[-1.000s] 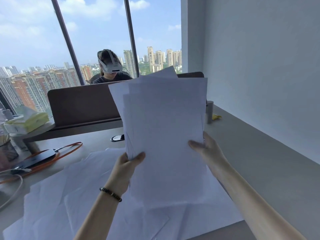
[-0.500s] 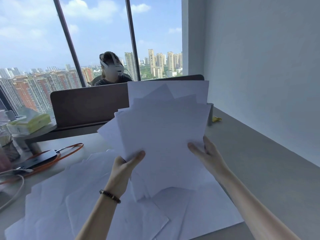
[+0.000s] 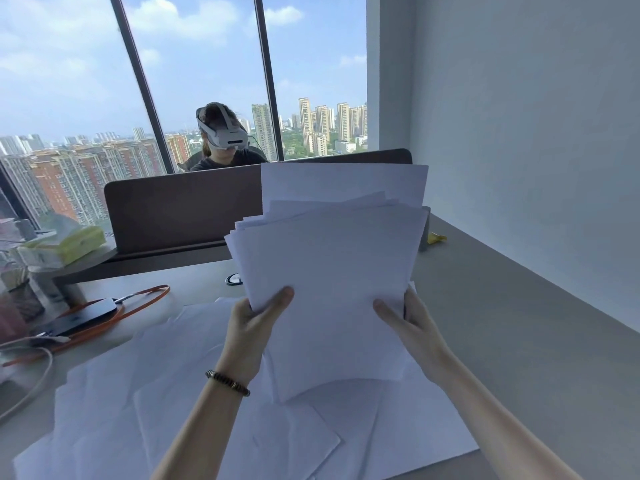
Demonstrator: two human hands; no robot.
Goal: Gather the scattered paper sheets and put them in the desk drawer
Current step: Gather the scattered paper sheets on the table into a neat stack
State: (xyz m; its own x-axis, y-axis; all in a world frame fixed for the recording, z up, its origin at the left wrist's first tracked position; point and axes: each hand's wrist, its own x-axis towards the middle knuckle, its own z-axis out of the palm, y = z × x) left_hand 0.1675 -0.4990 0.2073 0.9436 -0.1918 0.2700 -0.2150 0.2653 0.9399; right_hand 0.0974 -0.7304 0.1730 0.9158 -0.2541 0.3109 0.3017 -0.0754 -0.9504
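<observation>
I hold an upright stack of white paper sheets [image 3: 332, 271] in front of me, its lower edge resting on the papers below. My left hand [image 3: 252, 327] grips the stack's left edge with the thumb on the front. My right hand [image 3: 412, 327] grips the right edge. The sheets in the stack are fanned and uneven at the top. More loose white sheets [image 3: 166, 410] lie overlapping on the grey desk [image 3: 512, 358] beneath my arms. No drawer is in view.
A dark phone [image 3: 79, 317] on an orange lanyard [image 3: 145, 296] and a white cable [image 3: 31, 386] lie at the left. A tissue pack [image 3: 65, 244] sits on a shelf. A brown divider [image 3: 180, 209] crosses the desk; a person with a headset [image 3: 225, 140] sits behind it. A wall runs along the right.
The stack has dropped lower and its sheets have come closer together, less fanned. My hands slid toward the stack's side edges.
</observation>
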